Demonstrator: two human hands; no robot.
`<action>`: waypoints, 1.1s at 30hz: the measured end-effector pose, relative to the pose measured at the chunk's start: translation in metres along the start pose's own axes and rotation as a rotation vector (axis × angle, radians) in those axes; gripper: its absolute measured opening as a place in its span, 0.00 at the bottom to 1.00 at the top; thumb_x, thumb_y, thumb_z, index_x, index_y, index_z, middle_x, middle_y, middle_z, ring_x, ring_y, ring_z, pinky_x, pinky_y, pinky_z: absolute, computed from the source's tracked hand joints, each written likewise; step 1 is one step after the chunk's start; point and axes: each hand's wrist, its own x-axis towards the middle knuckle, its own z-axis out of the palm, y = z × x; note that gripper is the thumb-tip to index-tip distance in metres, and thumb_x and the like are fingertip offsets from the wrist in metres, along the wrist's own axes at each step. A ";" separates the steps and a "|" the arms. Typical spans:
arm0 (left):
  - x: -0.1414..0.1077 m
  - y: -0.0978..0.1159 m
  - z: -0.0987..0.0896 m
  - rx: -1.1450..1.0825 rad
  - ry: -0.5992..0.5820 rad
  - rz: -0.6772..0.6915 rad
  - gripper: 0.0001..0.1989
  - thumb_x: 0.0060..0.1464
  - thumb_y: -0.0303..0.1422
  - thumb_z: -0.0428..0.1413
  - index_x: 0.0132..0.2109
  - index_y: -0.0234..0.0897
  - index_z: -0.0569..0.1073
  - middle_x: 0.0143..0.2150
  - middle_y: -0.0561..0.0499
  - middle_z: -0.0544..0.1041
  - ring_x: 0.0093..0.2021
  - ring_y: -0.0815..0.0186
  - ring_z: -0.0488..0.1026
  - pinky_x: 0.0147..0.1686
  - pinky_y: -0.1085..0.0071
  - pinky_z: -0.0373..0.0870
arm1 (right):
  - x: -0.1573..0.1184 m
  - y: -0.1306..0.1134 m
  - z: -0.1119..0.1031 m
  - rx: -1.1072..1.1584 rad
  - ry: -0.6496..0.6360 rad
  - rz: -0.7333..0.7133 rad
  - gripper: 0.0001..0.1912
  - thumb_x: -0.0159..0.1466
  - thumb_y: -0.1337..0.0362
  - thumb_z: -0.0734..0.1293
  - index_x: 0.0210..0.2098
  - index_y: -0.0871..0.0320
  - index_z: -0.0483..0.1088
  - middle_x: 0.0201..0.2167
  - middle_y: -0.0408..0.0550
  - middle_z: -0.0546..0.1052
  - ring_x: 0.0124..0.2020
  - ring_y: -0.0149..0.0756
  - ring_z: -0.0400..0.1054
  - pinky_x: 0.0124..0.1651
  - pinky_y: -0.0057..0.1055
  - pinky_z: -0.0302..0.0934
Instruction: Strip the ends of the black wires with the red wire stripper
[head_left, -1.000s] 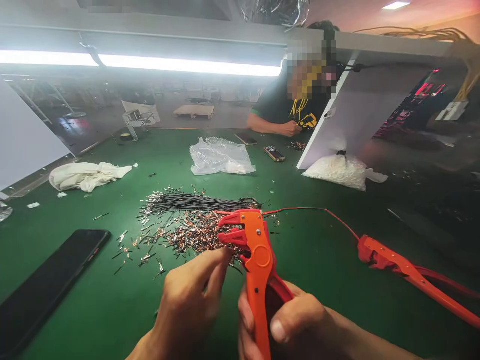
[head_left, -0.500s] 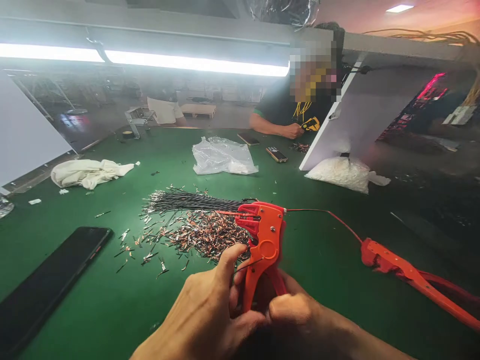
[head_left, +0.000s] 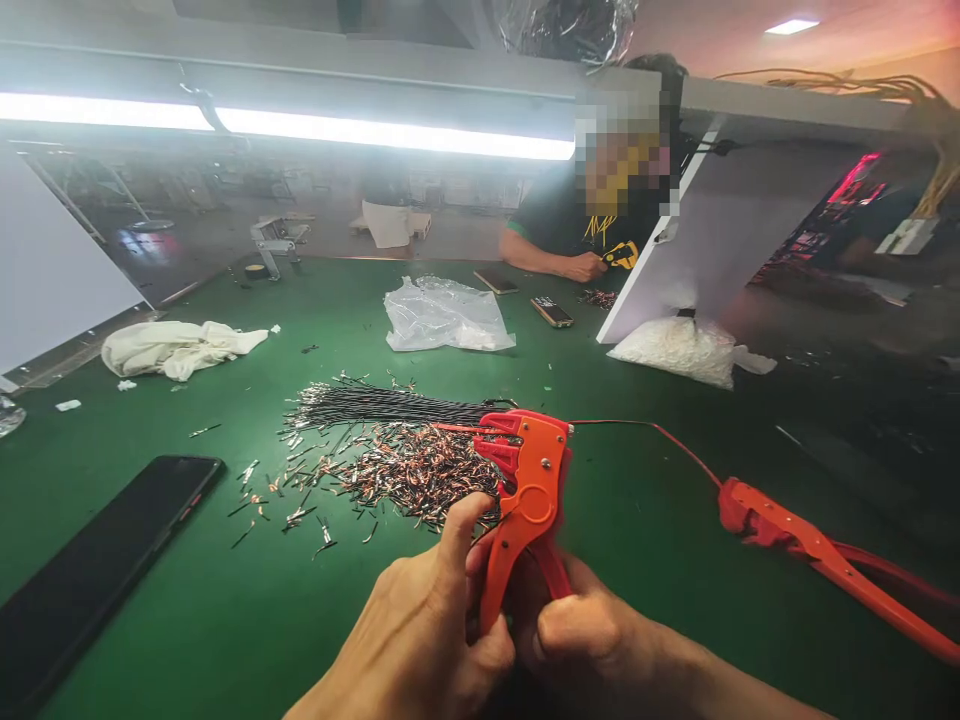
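Observation:
An orange-red wire stripper (head_left: 534, 480) stands upright in front of me, its jaws facing left. My right hand (head_left: 592, 625) is closed around its red rear handle. My left hand (head_left: 427, 620) is closed at the orange front handle, one finger raised beside the tool; its inner fingers are partly hidden. A thin dark wire (head_left: 486, 537) shows between that hand and the stripper. Behind the jaws lies a bundle of black wires (head_left: 390, 405) with bare ends on the left. A heap of short cut wire and copper scraps (head_left: 412, 470) lies just in front of the bundle.
A second orange stripper (head_left: 810, 540) lies at right, a thin red strand (head_left: 622, 422) between the two tools. On the green table (head_left: 247, 640) are a black phone (head_left: 105, 570), white cloth (head_left: 176, 347), plastic bag (head_left: 450, 315) and filled bag (head_left: 675, 348). A co-worker (head_left: 555, 225) sits opposite.
My left hand has shifted slightly right and its lower finger has drawn in by the handle. The stripper has barely moved. In the background, a person in light clothing has moved right.

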 end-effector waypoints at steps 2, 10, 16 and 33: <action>-0.001 0.000 0.000 -0.014 -0.001 -0.004 0.35 0.45 0.25 0.50 0.61 0.46 0.48 0.28 0.59 0.74 0.19 0.72 0.67 0.20 0.79 0.62 | 0.000 0.000 0.001 0.016 -0.021 -0.009 0.28 0.40 0.75 0.61 0.42 0.62 0.72 0.31 0.49 0.76 0.33 0.37 0.70 0.37 0.31 0.60; 0.004 0.000 -0.001 -0.064 -0.080 -0.069 0.34 0.44 0.24 0.49 0.59 0.43 0.51 0.28 0.58 0.75 0.21 0.70 0.71 0.21 0.77 0.65 | 0.004 0.005 0.001 0.114 -0.044 0.014 0.28 0.38 0.74 0.61 0.41 0.62 0.71 0.32 0.49 0.75 0.29 0.33 0.66 0.30 0.26 0.57; 0.010 0.007 -0.004 -0.052 -0.068 -0.086 0.25 0.51 0.29 0.51 0.56 0.41 0.57 0.28 0.55 0.78 0.24 0.67 0.73 0.25 0.74 0.68 | 0.006 0.012 -0.007 0.049 0.039 0.020 0.21 0.41 0.72 0.64 0.37 0.63 0.71 0.24 0.44 0.71 0.20 0.26 0.59 0.24 0.23 0.52; 0.002 -0.011 0.014 -0.011 -0.028 -0.186 0.27 0.49 0.25 0.50 0.57 0.40 0.59 0.27 0.54 0.78 0.23 0.65 0.75 0.23 0.75 0.66 | 0.013 0.016 -0.010 -0.017 -0.007 -0.009 0.23 0.36 0.75 0.59 0.33 0.65 0.72 0.23 0.45 0.71 0.22 0.28 0.61 0.22 0.21 0.51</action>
